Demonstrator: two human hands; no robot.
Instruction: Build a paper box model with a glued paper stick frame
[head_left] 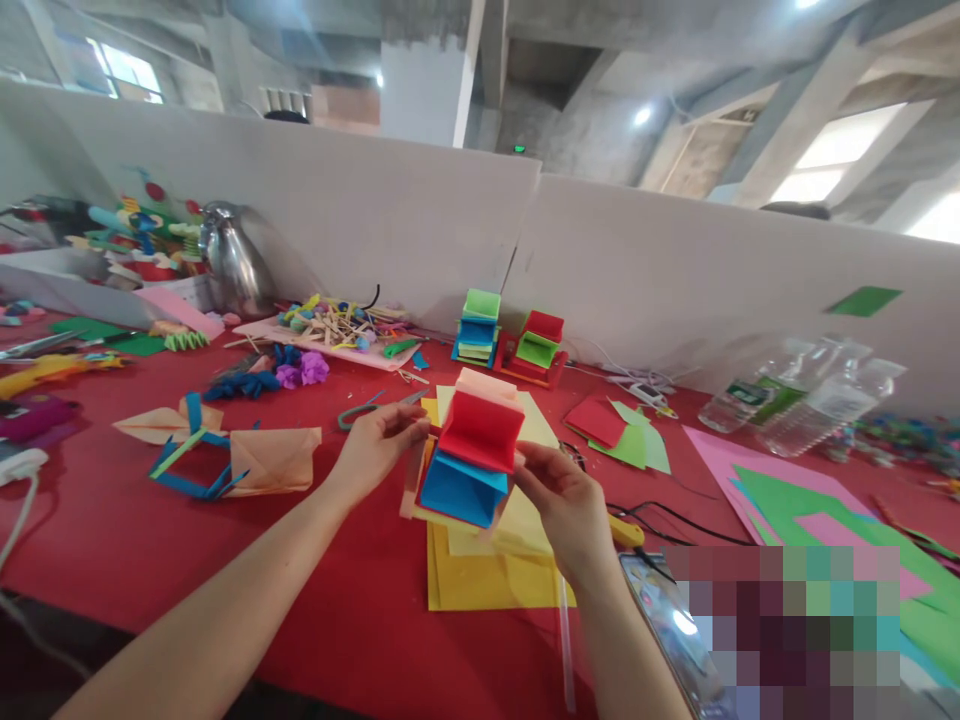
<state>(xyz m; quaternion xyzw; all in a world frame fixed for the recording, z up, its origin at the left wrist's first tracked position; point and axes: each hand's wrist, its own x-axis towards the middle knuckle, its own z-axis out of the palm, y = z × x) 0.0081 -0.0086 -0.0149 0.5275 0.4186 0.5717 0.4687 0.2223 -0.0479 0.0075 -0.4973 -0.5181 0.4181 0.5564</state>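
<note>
Folded-paper assembly (pixel 474 452) of stacked red, blue and pale pink pockets, held clear of the red bench (pixel 352 610) and just above a loose pile of yellow sheets (pixel 487 585). The left hand (pixel 379 442) pinches the upper left edge between thumb and fingertips; the right hand (pixel 564 498) is closed on the lower right side, so both hands are narrow and share the load. Two similar paper stacks (pixel 480 328) stand well apart at the partition, scissors (pixel 364 408) lie near the left hand, and a phone (pixel 656 615) lies just beside the right wrist. Judged risks: the pockets appear joined only by their folds, so an uneven squeeze or a pull from one side could slide them apart or crease the red top layer; a loosened pinch could drop the piece onto the yellow sheets and scatter them; a sweeping right forearm could knock the phone.
</note>
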